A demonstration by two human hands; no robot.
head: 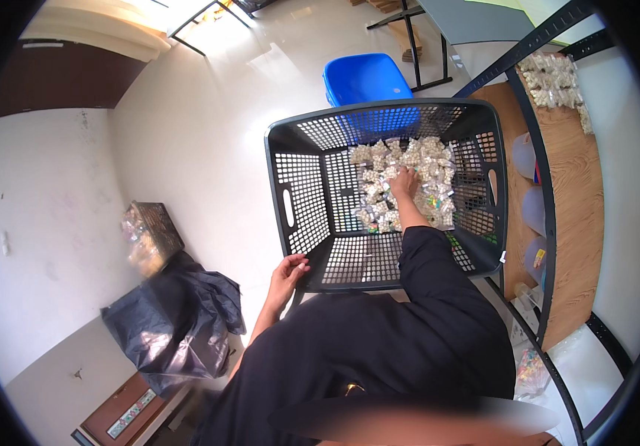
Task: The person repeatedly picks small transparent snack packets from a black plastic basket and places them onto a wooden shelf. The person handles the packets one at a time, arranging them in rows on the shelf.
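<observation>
A large black perforated plastic basket (328,267) stands in front of me. Inside it lie many small clear plastic bags (430,151) of cream-coloured, bead-like pieces, with a few green and yellow ones among them. My right hand (404,183) reaches down into the basket, fingers on the bags near the middle of the pile. Its fingertips are partly hidden, so a grip on a bag cannot be made out. At the basket's near left corner, my left hand (288,274) has its curled fingers against the rim; whether they grip it is unclear.
Behind the basket is a blue plastic chair (367,78). On the right, a wood-topped rack (570,184) with black metal posts carries more bags (551,83) and translucent containers (532,209). A black plastic sheet or bag (180,323) and a filled crate (155,234) lie at left.
</observation>
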